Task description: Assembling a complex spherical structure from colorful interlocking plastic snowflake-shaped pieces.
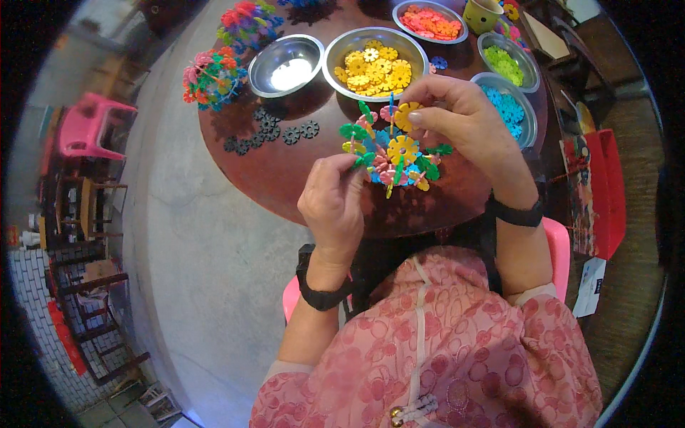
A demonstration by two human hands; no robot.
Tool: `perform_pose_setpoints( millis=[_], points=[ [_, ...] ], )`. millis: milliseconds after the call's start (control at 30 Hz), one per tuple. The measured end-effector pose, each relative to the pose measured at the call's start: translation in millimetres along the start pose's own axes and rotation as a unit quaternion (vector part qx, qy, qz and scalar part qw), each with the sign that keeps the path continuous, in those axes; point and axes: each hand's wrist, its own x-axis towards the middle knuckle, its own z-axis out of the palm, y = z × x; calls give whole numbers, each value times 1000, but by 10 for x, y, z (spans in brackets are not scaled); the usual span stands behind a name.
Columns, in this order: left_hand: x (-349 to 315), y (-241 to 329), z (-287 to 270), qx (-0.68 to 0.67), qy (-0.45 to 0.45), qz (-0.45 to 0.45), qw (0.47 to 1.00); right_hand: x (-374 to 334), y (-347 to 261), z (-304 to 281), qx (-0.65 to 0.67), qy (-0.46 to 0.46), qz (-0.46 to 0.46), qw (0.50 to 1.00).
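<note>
A ball-like cluster of interlocking plastic discs point(385, 158) in green, yellow, pink and blue is held over the near part of the round table. My left hand point(332, 203) pinches a green disc at the cluster's left edge. Between the thumb and fingers of my right hand point(460, 125) is a yellow notched disc point(407, 116), at the cluster's upper right. Whether that disc is joined to the cluster I cannot tell. Beyond my hands stands a metal bowl of yellow discs point(378, 70).
Left of the yellow discs is a bare metal bowl point(285, 65). Black discs point(267, 128) lie on the brown table point(257, 175). Bowls of orange-red point(430, 23), green point(503, 65) and blue discs point(503, 107) line the right side. Finished-looking disc clusters point(214, 78) sit at the left edge.
</note>
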Motion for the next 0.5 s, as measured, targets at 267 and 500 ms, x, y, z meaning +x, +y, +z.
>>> perform_pose_setpoints(
  millis=[267,500],
  points=[
    [-11,-92,52,-48,-27,-75,996,175,31,197,-262,46,-156,951],
    [-12,-82,41,-86,-36,-128,987,284,50,305,-285,40,-167,943]
  ],
)
